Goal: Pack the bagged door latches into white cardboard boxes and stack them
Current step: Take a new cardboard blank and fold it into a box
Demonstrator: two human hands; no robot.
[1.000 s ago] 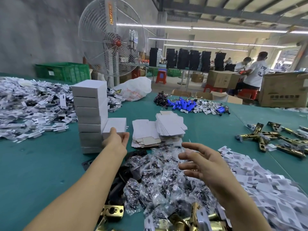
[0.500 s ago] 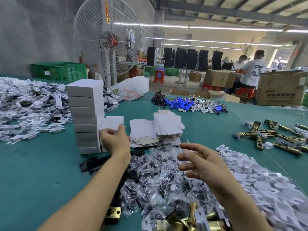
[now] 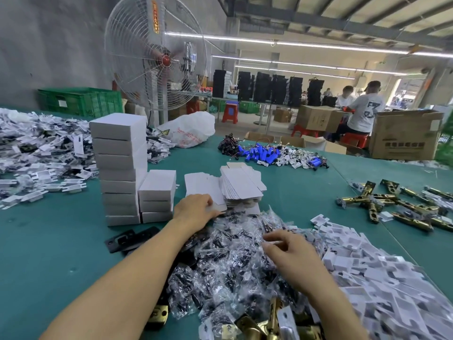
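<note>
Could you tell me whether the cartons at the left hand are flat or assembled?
Flat: the cartons lie as thin sheets in a fanned pile; the left hand pinches one.

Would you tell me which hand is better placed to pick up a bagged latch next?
Right hand: it is right over the bagged latches, while the left hand is on the flat boxes.

Short box stack (image 3: 157, 196) right of (touching) tall stack (image 3: 120, 168).

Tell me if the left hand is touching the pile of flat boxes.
Touching. The head view shows the left hand over the near corner of the flat boxes, fingers on the top sheet, no gap.
</note>
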